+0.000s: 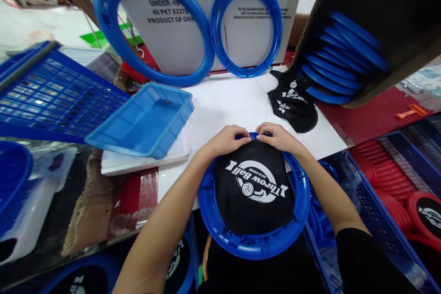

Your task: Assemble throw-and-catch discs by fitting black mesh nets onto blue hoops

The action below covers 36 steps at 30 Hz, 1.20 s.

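A blue plastic ring (253,245) rests against the near edge of the white work surface, close to my body. Over its opening lies a black mesh fabric piece (241,216) printed "Throw Ball". At the ring's far rim, my left hand (231,138) pinches the upper edge of the mesh between thumb and fingers. Just beside it my right hand (278,138) pinches the same edge, leaving a small gap where blue rim shows. My fingertips partly hide the mesh edge there. More black mesh pieces (292,108) lie loosely beyond my right hand.
Two blue rings, a larger one (207,43) and a smaller one (216,23), lean on a printed carton (250,32). At left are a light-blue tray (134,117) and a blue basket (69,87). A box at right holds stacked blue rings (334,73); red rings (382,170) sit below.
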Each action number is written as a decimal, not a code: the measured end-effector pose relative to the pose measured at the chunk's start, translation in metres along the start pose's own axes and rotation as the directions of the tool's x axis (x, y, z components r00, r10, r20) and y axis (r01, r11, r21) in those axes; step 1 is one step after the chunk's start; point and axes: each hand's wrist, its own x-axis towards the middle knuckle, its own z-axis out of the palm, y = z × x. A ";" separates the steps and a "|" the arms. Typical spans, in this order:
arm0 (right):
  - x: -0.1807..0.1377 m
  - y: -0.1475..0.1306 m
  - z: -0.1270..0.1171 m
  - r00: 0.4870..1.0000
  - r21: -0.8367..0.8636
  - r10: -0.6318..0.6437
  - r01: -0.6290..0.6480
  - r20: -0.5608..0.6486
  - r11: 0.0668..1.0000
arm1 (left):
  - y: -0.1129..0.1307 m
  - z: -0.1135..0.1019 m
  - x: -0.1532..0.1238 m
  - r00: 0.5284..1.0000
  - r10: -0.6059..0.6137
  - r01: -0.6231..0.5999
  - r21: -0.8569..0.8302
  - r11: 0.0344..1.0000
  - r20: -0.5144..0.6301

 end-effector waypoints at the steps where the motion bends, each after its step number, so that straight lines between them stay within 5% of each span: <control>1: 0.000 0.000 0.000 1.000 0.006 -0.002 0.002 0.004 1.000 | 0.000 0.001 0.000 1.000 0.005 -0.005 0.013 1.000 -0.006; 7: 0.001 0.003 0.001 1.000 0.029 0.028 -0.028 -0.003 0.999 | 0.002 0.001 -0.001 0.997 0.071 -0.073 0.145 0.987 0.021; 11: -0.010 -0.011 -0.007 0.992 -0.011 0.036 -0.037 -0.118 0.999 | 0.005 0.001 -0.007 0.997 0.055 -0.068 0.325 0.943 0.050; 14: -0.037 -0.030 -0.015 0.983 -0.289 -0.027 -0.027 -0.181 0.957 | 0.015 0.001 -0.015 0.998 -0.048 0.060 0.469 0.881 -0.038; 17: -0.073 -0.044 -0.015 0.987 -0.565 0.027 -0.114 -0.160 0.817 | 0.029 0.001 -0.023 0.970 -0.174 0.242 0.566 0.788 -0.172; 23: -0.105 -0.040 0.005 0.970 -0.664 0.119 -0.234 -0.214 0.710 | 0.044 -0.003 -0.038 0.835 -0.407 0.549 0.605 0.576 -0.370; 26: -0.096 -0.029 0.011 0.969 -0.627 0.156 -0.244 -0.194 0.739 | 0.042 -0.011 -0.041 0.876 -0.368 0.478 0.669 0.569 -0.313; 29: -0.081 -0.018 0.009 0.981 -0.580 0.120 -0.185 -0.149 0.793 | 0.037 -0.015 -0.036 0.976 -0.125 0.220 0.796 0.563 -0.181; 31: -0.069 -0.011 0.004 0.990 -0.520 0.090 -0.136 -0.112 0.843 | 0.035 -0.014 -0.031 0.995 -0.046 0.100 0.830 0.549 -0.089; 36: -0.043 0.005 -0.016 0.998 -0.347 0.067 -0.070 -0.020 0.935 | 0.033 -0.008 -0.026 0.980 -0.185 0.167 0.803 0.572 -0.072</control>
